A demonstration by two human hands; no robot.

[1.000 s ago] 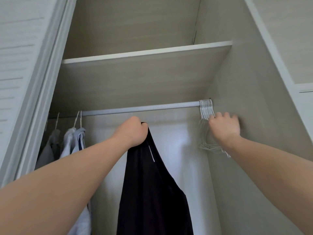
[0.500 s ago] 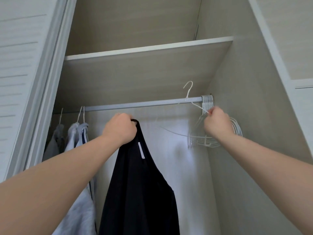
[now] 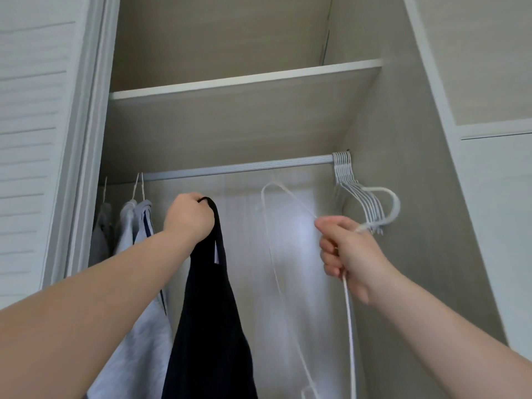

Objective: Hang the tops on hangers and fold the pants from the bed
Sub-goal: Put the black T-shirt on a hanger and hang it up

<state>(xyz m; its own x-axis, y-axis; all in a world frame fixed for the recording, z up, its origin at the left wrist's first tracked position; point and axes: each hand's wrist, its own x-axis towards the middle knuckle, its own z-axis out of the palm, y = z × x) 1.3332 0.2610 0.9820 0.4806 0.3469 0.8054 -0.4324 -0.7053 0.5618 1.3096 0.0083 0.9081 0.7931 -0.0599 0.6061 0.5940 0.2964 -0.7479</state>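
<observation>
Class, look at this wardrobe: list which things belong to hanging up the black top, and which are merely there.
In the job: black top gripped by the left hand; white hanger held in the right hand; rail.
Merely there: spare hangers bunched on the rail; grey garments already hung; shelf; louvred door.

L hand (image 3: 188,218) grips black top (image 3: 208,312) at center; R hand (image 3: 349,253) holds white hanger (image 3: 348,318) lower right, under closet rod (image 3: 239,169).
</observation>
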